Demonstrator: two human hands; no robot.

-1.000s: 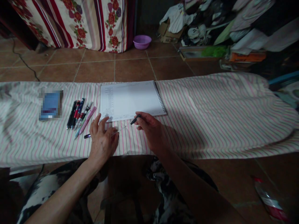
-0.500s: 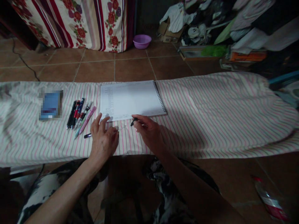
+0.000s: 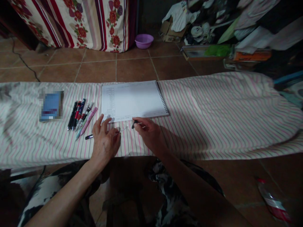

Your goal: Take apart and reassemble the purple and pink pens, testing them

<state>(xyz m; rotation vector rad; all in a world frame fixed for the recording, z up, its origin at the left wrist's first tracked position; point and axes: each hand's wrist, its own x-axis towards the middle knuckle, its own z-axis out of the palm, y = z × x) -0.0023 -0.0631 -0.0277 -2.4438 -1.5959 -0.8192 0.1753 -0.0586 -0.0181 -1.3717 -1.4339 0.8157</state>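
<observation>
My left hand [image 3: 105, 138] is closed at the thumb and forefinger on a pen, its other fingers partly raised. The dark end of the pen [image 3: 89, 137] sticks out on the left of the hand, and a thin, pale refill-like tip [image 3: 123, 128] points out on the right. Pinched in my right hand [image 3: 150, 130] is a small black pen part [image 3: 134, 124], held apart from that tip. Just beyond both hands lies a spiral notebook [image 3: 139, 99] open at a mostly blank page. Several pens [image 3: 81, 118] lie side by side left of my left hand.
A striped cloth [image 3: 213, 116] covers the long surface. A blurred-out blue rectangular thing [image 3: 50, 106] lies at its left. On the tiled floor are a purple basin [image 3: 144, 41], a cardboard box [image 3: 171, 33], piled clothes and a plastic bottle [image 3: 274, 201] at lower right.
My right hand has shifted very slightly to the left with the black pen part. My left hand and the pen in it stay nearly still.
</observation>
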